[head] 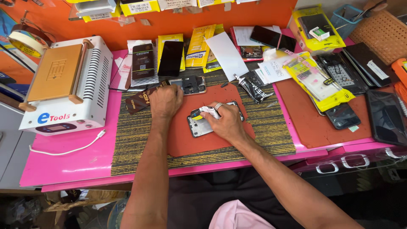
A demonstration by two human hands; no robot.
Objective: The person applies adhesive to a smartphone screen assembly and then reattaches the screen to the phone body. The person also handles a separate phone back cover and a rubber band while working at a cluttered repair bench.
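Opened phone frame (200, 125) lies flat on the orange mat (190, 142) mid-tabletop, left hand (166, 101) closed in a fist bracing beside it, right hand (225, 121) fingers pinching a white wipe (210, 111) against it.

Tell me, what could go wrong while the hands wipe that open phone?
The right hand rubs a white wipe on the open phone frame; pressing hard might bend or scratch it. The left hand rests beside another opened phone and could knock it. The black glue tube nearby might smear if bumped.
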